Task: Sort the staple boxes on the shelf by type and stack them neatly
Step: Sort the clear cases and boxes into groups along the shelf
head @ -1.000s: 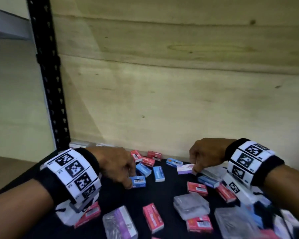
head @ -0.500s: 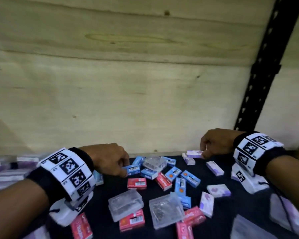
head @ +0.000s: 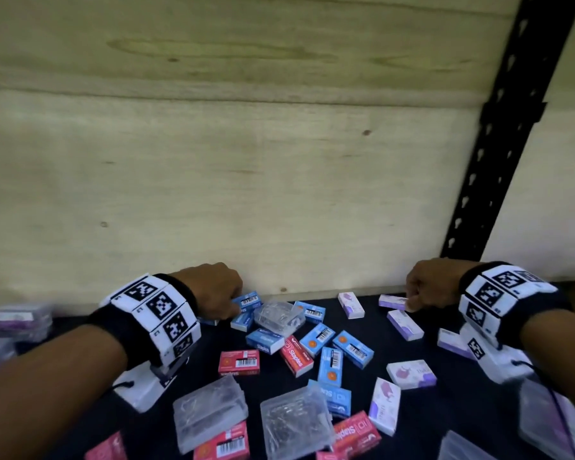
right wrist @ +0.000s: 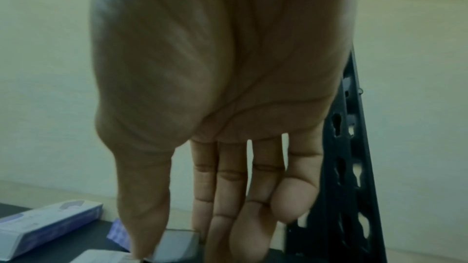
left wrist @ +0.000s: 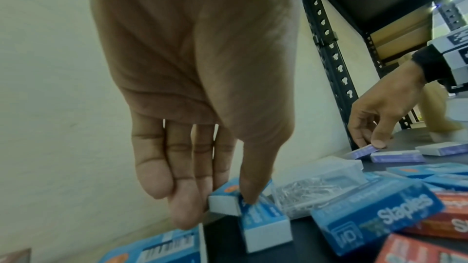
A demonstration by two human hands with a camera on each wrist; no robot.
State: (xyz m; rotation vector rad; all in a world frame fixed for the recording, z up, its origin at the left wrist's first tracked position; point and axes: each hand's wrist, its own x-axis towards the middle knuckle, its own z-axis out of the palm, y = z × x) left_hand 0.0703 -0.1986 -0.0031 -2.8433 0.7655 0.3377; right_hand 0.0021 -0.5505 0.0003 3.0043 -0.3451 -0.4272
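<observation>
Blue, red and purple-white staple boxes lie scattered on the black shelf (head: 422, 436). My left hand (head: 233, 307) is at the back wall, thumb and fingers pinching a small blue box (left wrist: 225, 205) that lies against another blue box (left wrist: 263, 227). My right hand (head: 411, 302) is near the black upright and pinches the end of a purple-white box (head: 390, 302), which rests low on the shelf by the wall. In the right wrist view the thumb and fingers close on a box end (right wrist: 177, 241). Another purple-white box (head: 405, 325) lies just in front.
Clear plastic boxes (head: 279, 315) (head: 210, 413) (head: 296, 423) sit among the cartons. Red boxes (head: 239, 361) and blue boxes (head: 352, 348) fill the middle. A wooden back panel (head: 246, 194) closes the shelf. A black slotted upright (head: 498, 161) stands at right. Purple-labelled boxes (head: 17, 317) are stacked far left.
The head view has swung to the right along the shelf. Both hands have kept their boxes and carried them to the back wall, the right one towards the black upright.
</observation>
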